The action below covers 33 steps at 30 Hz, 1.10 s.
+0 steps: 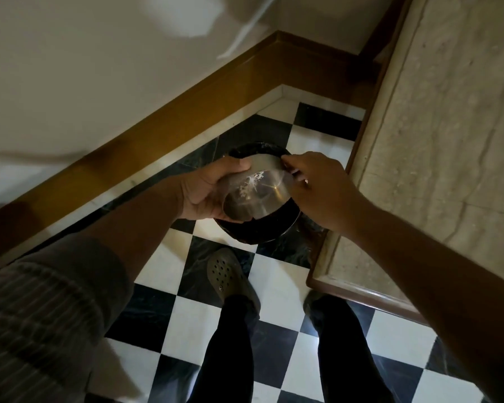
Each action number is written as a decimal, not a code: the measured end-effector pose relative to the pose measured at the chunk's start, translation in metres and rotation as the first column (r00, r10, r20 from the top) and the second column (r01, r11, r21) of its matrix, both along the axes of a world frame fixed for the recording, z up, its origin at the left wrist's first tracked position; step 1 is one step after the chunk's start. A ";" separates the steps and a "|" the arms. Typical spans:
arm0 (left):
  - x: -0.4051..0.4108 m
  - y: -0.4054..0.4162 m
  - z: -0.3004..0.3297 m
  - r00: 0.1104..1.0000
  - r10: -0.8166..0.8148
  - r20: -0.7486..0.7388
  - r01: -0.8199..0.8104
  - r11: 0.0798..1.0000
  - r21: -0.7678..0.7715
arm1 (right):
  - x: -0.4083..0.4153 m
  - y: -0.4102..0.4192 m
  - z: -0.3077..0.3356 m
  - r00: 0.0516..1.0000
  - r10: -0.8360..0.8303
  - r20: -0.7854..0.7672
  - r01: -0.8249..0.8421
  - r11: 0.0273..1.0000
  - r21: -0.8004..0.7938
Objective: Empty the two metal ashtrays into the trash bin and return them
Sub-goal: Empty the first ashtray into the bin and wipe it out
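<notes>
At frame centre I hold the metal ashtray (255, 189) tipped over the black trash bin (269, 228) — so the ash should fall inside. Its brushed steel shows pale ash clinging near the middle. My left hand (205, 193) cups its edge; my right hand (317, 187) pinches the far rim, above the checkered floor (277, 283).

The trash bin (262, 231) stands on the floor (277, 286) in the corner, between the wall's baseboard (157, 123) on the left and the worktop (437, 141) on the right. Above the bin, the metal ashtray (256, 193) lies between the left hand (207, 193) and right hand (320, 190). Two shoes, the left one (230, 277), stand just before the bin.
</notes>
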State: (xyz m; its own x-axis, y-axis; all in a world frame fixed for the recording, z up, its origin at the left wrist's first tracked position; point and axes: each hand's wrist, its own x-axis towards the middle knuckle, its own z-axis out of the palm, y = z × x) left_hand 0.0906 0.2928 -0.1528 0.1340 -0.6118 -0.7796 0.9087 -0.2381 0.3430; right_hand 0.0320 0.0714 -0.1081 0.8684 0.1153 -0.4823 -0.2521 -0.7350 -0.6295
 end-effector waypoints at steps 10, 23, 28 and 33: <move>0.011 -0.023 0.018 0.789 -0.392 0.473 0.290 0.917 0.275 | -0.024 -0.004 0.003 0.987 0.133 0.092 -0.135 0.991 0.020; -0.028 -0.018 -0.004 -0.164 -0.645 0.747 0.102 0.742 0.663 | -0.040 -0.009 0.001 0.815 0.478 0.327 -0.383 0.869 -0.314; -0.026 -0.017 0.001 -0.141 -0.632 0.762 0.056 0.763 0.644 | -0.039 -0.004 -0.004 0.732 0.674 0.102 -0.594 0.704 -0.390; -0.026 -0.017 -0.001 -0.135 -0.632 0.763 0.032 0.767 0.641 | -0.037 0.009 -0.001 0.746 0.554 0.369 -0.417 0.822 -0.389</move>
